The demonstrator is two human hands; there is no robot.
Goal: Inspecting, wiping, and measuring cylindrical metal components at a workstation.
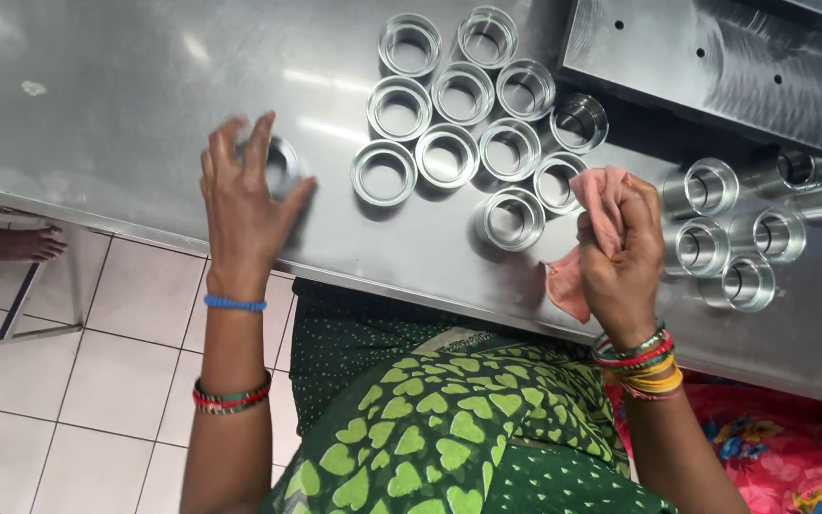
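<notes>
On the steel worktop [97, 114], a cluster of short round metal rings [461, 95] sits in touching rows near the middle, reaching toward the far edge. To its right lies a second group of taller metal sleeves [744, 228] on their sides, just before a flat drilled metal block [715, 67] at the far right corner. The left hand [244, 205] rests on a single metal ring [283, 164] left of the cluster. The right hand [620, 257] holds a pink cloth [596, 205] between the two groups, near the front edge.
</notes>
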